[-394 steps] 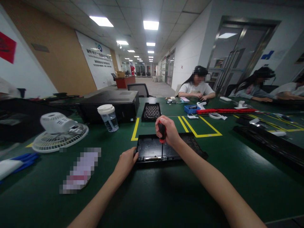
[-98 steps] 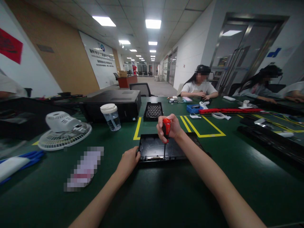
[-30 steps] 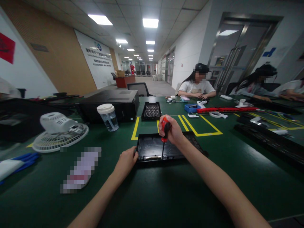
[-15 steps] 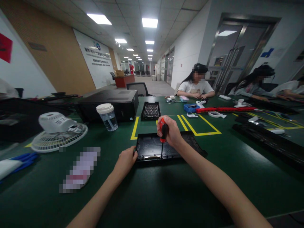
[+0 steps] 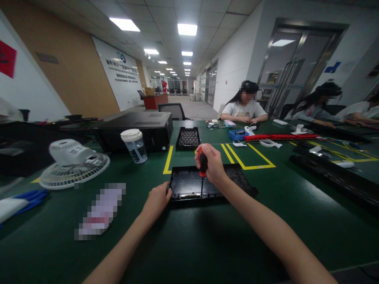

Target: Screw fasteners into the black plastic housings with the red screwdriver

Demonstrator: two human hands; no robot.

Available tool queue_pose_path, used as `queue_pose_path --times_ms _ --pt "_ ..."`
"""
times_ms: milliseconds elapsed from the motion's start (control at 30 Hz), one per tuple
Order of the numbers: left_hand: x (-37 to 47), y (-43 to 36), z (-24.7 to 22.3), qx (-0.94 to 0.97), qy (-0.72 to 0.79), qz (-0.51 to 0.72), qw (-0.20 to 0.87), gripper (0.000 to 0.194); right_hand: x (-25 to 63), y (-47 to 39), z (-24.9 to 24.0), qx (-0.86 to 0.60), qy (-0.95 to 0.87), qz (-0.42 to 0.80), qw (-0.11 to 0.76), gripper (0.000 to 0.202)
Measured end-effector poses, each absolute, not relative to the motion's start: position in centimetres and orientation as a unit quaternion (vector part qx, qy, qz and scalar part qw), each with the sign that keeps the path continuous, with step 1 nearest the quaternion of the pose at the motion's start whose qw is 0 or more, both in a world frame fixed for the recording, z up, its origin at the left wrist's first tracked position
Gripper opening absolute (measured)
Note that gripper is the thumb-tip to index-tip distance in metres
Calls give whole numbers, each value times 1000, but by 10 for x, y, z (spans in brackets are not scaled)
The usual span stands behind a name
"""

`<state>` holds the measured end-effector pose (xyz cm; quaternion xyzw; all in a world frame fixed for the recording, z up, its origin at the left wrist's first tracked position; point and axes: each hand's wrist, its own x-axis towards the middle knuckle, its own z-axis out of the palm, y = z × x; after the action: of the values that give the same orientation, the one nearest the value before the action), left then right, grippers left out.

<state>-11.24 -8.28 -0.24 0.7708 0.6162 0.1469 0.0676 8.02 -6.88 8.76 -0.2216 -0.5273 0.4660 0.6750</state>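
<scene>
Panel (image 5: pixel 186 182) in front of tray (image 5: pixel 188 148)

Worn on your head, the single camera faces forward and down over the green table (image 5: pixel 189 244), your left hand (image 5: pixel 156 198) and right hand (image 5: pixel 212 163) close, the corridor (image 5: pixel 194 104) receding far beyond.

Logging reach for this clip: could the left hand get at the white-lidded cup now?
Probably yes: the left hand holds the black panel, but nothing visible stands between that hand and the cup.
</scene>
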Motion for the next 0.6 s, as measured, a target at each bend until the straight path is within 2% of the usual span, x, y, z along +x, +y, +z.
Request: queue_pose_path --times_ms 600 --pt "-112 -81 -2 765 625 137 72 33 70 -81 86 -311 -464 350 752 22"
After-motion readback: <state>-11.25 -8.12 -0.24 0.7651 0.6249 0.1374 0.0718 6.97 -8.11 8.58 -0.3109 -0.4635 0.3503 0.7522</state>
